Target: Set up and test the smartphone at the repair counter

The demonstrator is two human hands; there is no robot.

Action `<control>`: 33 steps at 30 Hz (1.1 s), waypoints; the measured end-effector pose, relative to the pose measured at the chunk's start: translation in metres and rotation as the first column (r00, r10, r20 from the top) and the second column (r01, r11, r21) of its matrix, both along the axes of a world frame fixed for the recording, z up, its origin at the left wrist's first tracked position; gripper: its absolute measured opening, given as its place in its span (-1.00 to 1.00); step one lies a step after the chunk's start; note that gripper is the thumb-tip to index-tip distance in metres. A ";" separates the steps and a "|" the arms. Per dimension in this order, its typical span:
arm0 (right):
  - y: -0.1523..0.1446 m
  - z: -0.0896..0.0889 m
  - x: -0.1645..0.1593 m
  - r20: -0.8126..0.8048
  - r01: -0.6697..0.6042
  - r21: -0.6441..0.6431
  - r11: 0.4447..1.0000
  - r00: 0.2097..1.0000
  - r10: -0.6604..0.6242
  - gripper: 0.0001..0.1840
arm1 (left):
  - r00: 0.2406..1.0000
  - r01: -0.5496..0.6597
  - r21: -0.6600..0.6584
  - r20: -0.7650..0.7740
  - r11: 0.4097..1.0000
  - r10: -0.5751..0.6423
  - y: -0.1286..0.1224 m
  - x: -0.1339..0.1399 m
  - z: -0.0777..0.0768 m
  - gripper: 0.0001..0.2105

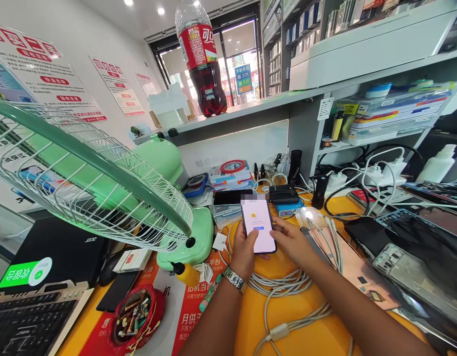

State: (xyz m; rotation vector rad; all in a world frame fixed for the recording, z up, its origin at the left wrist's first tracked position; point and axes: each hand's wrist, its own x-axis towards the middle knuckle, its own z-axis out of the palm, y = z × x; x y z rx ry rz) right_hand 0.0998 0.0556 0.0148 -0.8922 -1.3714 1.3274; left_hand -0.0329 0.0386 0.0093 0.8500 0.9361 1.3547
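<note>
A lit smartphone (258, 217) stands tilted up in front of me, its screen mostly white with a small yellow icon and a blue button. My left hand (245, 249) is closed around its lower left side, the thumb lying over the screen close to the blue button. From the right, my right hand (290, 240) grips the phone's edge with its fingertips; the fingers behind the phone are partly hidden. A metal-band watch (235, 279) circles my left wrist. Below the hands a coiled grey cable (280, 285) lies on the yellow tabletop (295, 326).
A green fan (169, 198) fills the left side, above a black laptop (61, 247) and a keyboard (31, 316). A red bowl of cigarette butts (154, 301) sits front left. A cola bottle (204, 64) stands on the shelf. Dismantled devices (406, 277) and cables crowd the right.
</note>
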 end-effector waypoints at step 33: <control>0.013 0.021 0.011 0.445 0.249 0.200 0.948 0.839 -0.314 -0.74 | 0.960 0.150 0.129 0.220 0.980 -0.176 -0.004 0.006 -0.002 -0.59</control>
